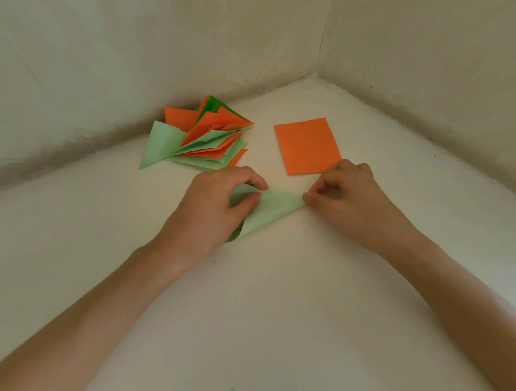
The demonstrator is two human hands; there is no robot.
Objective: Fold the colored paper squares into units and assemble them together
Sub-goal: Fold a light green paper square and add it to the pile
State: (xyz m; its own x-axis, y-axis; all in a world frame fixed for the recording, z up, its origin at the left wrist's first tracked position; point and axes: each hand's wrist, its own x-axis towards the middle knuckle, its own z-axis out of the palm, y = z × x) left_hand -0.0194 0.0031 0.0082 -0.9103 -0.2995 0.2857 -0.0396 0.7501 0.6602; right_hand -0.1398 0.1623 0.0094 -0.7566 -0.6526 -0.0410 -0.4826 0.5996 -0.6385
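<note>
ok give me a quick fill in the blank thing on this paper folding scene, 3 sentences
1. Both hands are folding a light ____ paper on the white surface.
2. The flat unfolded square beyond the right hand is ____.
3. The pile of folded units lies beyond the ____ hand.

Missing words: green; orange; left

A pale surface [285,283] runs back into a corner between two walls. On it lie a pile of folded orange and green units [200,138], a flat orange sheet [306,145] well right of the pile, and a green sheet [269,212] nearer, partly folded.
</note>
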